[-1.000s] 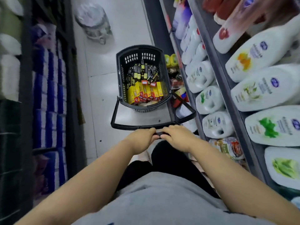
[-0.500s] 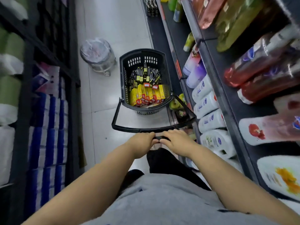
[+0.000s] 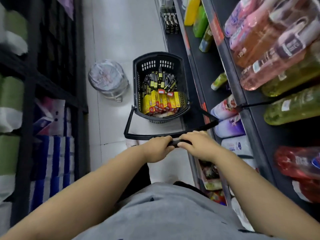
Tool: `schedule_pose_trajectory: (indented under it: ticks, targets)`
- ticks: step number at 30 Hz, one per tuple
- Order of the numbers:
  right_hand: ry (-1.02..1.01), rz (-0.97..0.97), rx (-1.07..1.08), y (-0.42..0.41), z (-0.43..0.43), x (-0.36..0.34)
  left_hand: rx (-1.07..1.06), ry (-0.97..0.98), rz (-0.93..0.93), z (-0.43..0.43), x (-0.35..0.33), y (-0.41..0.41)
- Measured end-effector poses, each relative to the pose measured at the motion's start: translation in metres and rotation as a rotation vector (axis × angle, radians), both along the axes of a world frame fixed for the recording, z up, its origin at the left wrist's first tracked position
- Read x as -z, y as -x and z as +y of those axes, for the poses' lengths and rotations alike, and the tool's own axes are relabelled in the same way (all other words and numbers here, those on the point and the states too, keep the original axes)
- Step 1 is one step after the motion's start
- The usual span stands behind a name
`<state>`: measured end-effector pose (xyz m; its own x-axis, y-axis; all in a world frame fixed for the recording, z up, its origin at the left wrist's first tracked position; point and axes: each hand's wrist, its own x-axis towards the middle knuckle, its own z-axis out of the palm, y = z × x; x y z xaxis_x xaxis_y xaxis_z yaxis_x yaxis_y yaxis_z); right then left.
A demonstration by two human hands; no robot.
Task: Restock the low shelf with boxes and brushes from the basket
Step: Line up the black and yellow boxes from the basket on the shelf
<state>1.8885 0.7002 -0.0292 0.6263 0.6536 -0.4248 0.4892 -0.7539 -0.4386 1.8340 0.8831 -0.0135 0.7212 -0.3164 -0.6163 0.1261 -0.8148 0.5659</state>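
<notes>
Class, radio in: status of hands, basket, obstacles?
Left hand and right hand grip basket handle. Basket full, on floor. Bin stands left.

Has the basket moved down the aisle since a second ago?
Yes. The basket has rolled forward: the lined bin, which sat well beyond it against the floor tiles, is now beside it on the left.

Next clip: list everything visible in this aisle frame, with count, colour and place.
basket: one, black, on the floor mid-aisle
basket handle: one, black, gripped at its near bar
yellow boxes: several, yellow and red, near half of basket
dark packs: many, black and yellow, far half of basket
bin: one, lined with clear plastic, left of basket
bottles: many, pink, green, white, right shelves
paper packs: many, blue and white, left shelves
left hand: on handle
right hand: on handle
</notes>
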Motion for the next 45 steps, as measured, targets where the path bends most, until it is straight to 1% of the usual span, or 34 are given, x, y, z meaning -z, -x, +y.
schedule_pose_trajectory:
  ticks: [3, 5, 7, 11, 14, 16, 19, 22, 24, 27, 30, 33, 34, 37, 40, 42, 45]
  targets:
    - [-0.002, -0.006, 0.041, -0.044, 0.034, -0.003, -0.009, 0.014, -0.050, 0.037, 0.003, -0.045]
    - [-0.009, 0.051, 0.100, -0.070, 0.060, -0.007, 0.014, 0.020, -0.070, 0.063, 0.002, -0.074]
    - [-0.015, 0.102, 0.158, -0.092, 0.087, -0.011, 0.037, 0.020, -0.069, 0.089, -0.001, -0.102]
    - [-0.028, 0.108, 0.277, -0.131, 0.129, -0.016, 0.056, 0.031, -0.035, 0.133, -0.008, -0.157]
    - [-0.016, 0.068, 0.325, -0.159, 0.145, -0.023, 0.049, 0.045, -0.014, 0.147, -0.012, -0.192]
    - [-0.040, 0.001, 0.343, -0.179, 0.151, -0.030, 0.038, 0.068, -0.005, 0.153, -0.017, -0.217]
    - [-0.102, -0.178, 0.411, -0.214, 0.168, -0.043, 0.052, 0.124, 0.022, 0.163, -0.029, -0.260]
    - [-0.111, -0.399, 0.505, -0.258, 0.193, -0.050, 0.081, 0.177, 0.057, 0.180, -0.047, -0.315]
    - [-0.115, -0.483, 0.564, -0.299, 0.212, -0.055, 0.082, 0.217, 0.082, 0.196, -0.058, -0.359]
    - [-0.085, -0.506, 0.583, -0.362, 0.240, -0.062, 0.036, 0.212, 0.080, 0.224, -0.075, -0.418]
    - [-0.005, -0.472, 0.546, -0.419, 0.263, -0.067, -0.118, 0.305, 0.161, 0.246, -0.080, -0.467]
    - [0.009, -0.454, 0.567, -0.459, 0.276, -0.068, -0.176, 0.334, 0.199, 0.258, -0.079, -0.507]
    - [0.008, -0.449, 0.573, -0.470, 0.280, -0.066, -0.175, 0.313, 0.187, 0.261, -0.078, -0.518]
    - [0.031, -0.458, 0.605, -0.499, 0.288, -0.057, -0.095, 0.194, 0.082, 0.271, -0.072, -0.549]
    - [0.093, -0.460, 0.658, -0.528, 0.301, -0.045, 0.048, 0.159, -0.012, 0.280, -0.070, -0.588]
    - [0.094, -0.412, 0.743, -0.545, 0.312, -0.038, 0.155, 0.153, -0.056, 0.286, -0.067, -0.618]
    - [-0.013, -0.340, 0.939, -0.567, 0.330, -0.027, 0.345, 0.076, -0.095, 0.292, -0.056, -0.668]
